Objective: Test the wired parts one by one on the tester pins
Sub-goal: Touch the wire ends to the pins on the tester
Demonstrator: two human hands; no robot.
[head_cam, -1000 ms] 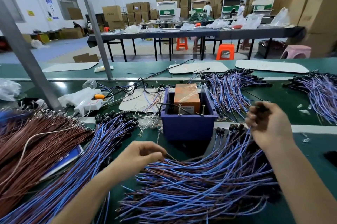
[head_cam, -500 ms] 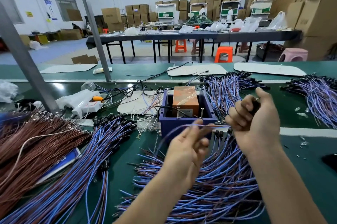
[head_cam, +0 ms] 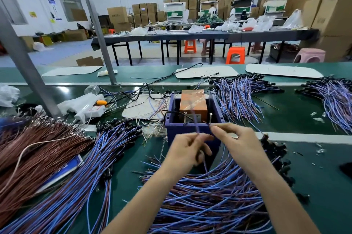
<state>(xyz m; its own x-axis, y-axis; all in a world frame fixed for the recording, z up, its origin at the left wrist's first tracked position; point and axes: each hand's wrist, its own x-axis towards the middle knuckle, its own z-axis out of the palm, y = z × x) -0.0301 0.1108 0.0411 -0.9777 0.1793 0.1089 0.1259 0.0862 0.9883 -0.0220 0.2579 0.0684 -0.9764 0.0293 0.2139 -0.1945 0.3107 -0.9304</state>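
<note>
so, one wire up at the tester, both hands on it

head cam, the only view here: both hands are up in front of the tester box (head_cam: pixel 192 131), a dark blue tub on the green bench (head_cam: pixel 314 176) with an orange block (head_cam: pixel 193 102) sitting inside. two metal pins stand upright at the tub's near edge, the left pin (head_cam: pixel 185 118) and the right pin (head_cam: pixel 210 118).

the left hand (head_cam: pixel 187 150) has its fingers curled and pinches a blue wire (head_cam: pixel 195 125) between thumb and fingertips. the wire runs up from that pinch across the tub's front wall, between the two pins, and is blurry up there. another stretch hangs below the hand.

the right hand (head_cam: pixel 242 142) pinches a thin wire end between thumb and forefinger, other fingers curled under. that end sits just beside the right pin. honestly can't tell if it touches the pin.

under the forearms lies a big loose pile of blue wires (head_cam: pixel 209 195). a second blue bundle (head_cam: pixel 85 176) fans out to the left, with a brown bundle (head_cam: pixel 28 148) beside it. more blue wires (head_cam: pixel 238 96) lie behind the tub on the right. a grey post (head_cam: pixel 28 66) slants up on the left, with a white plastic bag (head_cam: pixel 82 104) near its foot.
</note>
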